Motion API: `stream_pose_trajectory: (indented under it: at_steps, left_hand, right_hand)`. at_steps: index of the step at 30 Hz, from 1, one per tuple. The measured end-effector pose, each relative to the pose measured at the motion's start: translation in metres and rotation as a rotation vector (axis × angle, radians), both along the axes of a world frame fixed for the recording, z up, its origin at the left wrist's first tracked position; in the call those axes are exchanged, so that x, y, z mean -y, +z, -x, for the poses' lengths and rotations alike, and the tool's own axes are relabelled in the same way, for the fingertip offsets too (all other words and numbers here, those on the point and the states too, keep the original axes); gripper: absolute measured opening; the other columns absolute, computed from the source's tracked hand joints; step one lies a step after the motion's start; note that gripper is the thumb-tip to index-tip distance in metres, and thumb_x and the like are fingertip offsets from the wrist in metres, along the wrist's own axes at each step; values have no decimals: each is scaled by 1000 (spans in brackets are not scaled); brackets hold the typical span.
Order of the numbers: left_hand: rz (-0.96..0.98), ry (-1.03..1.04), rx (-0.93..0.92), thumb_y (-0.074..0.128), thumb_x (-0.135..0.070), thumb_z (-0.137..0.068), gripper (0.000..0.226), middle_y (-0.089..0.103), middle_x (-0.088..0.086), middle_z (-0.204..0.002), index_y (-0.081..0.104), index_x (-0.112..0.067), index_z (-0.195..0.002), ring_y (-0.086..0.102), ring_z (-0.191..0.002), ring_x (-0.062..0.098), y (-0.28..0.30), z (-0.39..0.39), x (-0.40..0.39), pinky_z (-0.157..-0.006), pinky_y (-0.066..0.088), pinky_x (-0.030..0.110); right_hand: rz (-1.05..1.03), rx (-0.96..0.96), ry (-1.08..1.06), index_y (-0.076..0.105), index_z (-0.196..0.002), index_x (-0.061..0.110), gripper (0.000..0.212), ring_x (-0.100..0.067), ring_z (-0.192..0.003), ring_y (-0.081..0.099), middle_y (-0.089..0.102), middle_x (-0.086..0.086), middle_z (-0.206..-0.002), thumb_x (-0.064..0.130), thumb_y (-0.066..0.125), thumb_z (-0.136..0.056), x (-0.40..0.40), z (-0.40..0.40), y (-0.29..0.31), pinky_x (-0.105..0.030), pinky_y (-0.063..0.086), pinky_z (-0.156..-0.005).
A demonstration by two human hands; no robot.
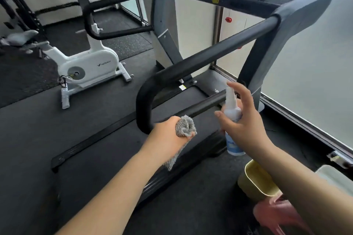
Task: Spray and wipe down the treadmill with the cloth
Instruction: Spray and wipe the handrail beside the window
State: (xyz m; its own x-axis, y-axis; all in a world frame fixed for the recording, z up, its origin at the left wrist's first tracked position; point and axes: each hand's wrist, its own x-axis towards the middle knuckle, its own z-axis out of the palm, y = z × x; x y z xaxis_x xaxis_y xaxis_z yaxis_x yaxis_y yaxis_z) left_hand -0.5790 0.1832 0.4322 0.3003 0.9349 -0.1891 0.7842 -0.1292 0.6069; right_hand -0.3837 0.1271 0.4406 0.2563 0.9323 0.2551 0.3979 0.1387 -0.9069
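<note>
A black and grey treadmill (219,51) fills the middle of the head view, with padded handrails running toward me. My left hand (168,137) is closed around a bunched grey cloth (186,127), just below the curved near end of the right handrail (147,99). My right hand (242,120) grips a white spray bottle (232,112) upright, its nozzle pointing up and left toward the lower rail bar. One finger rests raised by the nozzle top.
A white exercise bike (89,65) stands to the left on the dark rubber floor. A yellow bucket (256,179) and a pink object (277,215) sit at the lower right under my forearm. A frosted glass wall (315,82) runs along the right.
</note>
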Motion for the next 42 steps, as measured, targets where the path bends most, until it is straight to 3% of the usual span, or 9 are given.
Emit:
stream_pose_trajectory:
  at_steps: [4, 10, 16, 19, 24, 30, 36, 39, 42]
  left_hand:
    - [5, -93, -2, 63, -57, -79, 34, 63, -15, -94, 56, -36, -105, 59, -87, 7, 7, 43, 2, -78, 52, 31]
    - [-11, -121, 15, 63, -57, -77, 34, 63, -13, -94, 57, -35, -103, 60, -89, 9, 14, 96, -3, -80, 52, 33]
    - [-56, -36, 64, 63, -55, -79, 29, 62, -16, -87, 57, -34, -98, 56, -81, 4, 16, 149, -4, -67, 43, 25]
    - [-81, 3, 70, 63, -52, -80, 23, 57, -19, -83, 54, -36, -94, 53, -78, 4, 18, 175, -9, -67, 40, 25]
    - [-108, 24, 59, 62, -51, -81, 25, 56, -18, -82, 56, -33, -97, 52, -81, 9, 26, 236, -41, -65, 37, 25]
    - [-171, -24, 76, 63, -52, -82, 34, 58, -14, -91, 57, -29, -106, 51, -83, 9, 38, 320, -101, -68, 37, 23]
    - [-180, -70, 126, 64, -51, -82, 30, 60, -12, -93, 55, -30, -101, 52, -85, 9, 51, 380, -154, -73, 35, 21]
    - [-159, -85, 147, 64, -50, -82, 28, 58, -14, -86, 55, -29, -97, 51, -83, 10, 54, 388, -176, -69, 34, 21]
    - [-154, -104, 162, 64, -50, -83, 27, 53, -18, -78, 53, -28, -95, 49, -76, 6, 57, 383, -195, -60, 32, 18]
  right_hand:
    - [-19, -9, -101, 35, -121, 64, 71, -37, -67, 66, 61, -8, -91, 11, 70, -90, 18, 50, 2, -38, 62, -62]
    - [3, 15, -107, 33, -122, 68, 73, -41, -69, 64, 61, -15, -91, 15, 71, -88, 37, 110, 12, -51, 59, -65]
    - [25, 38, -40, 38, -127, 58, 68, -46, -68, 63, 62, -19, -85, 12, 71, -88, 29, 159, 15, -58, 57, -64]
    - [35, 34, -6, 39, -125, 60, 69, -45, -70, 64, 64, -13, -89, 10, 70, -88, 23, 183, 17, -53, 59, -63]
    - [14, 24, -29, 38, -116, 69, 72, -46, -71, 62, 62, -18, -91, 10, 69, -89, 3, 242, 24, -50, 60, -61]
    - [-44, -36, -155, 40, -123, 62, 68, -47, -73, 62, 61, -21, -93, 10, 69, -89, -40, 325, 21, -50, 61, -67]
    - [-60, -61, -250, 40, -125, 59, 66, -38, -68, 67, 64, -14, -93, 12, 69, -89, -77, 384, 20, -34, 60, -60]
    - [-58, -52, -274, 37, -122, 62, 68, -37, -67, 66, 63, -13, -90, 12, 69, -89, -94, 397, 24, -36, 61, -61]
    - [-39, -47, -293, 37, -121, 63, 68, -35, -65, 66, 63, -11, -90, 12, 68, -90, -112, 398, 27, -29, 59, -60]
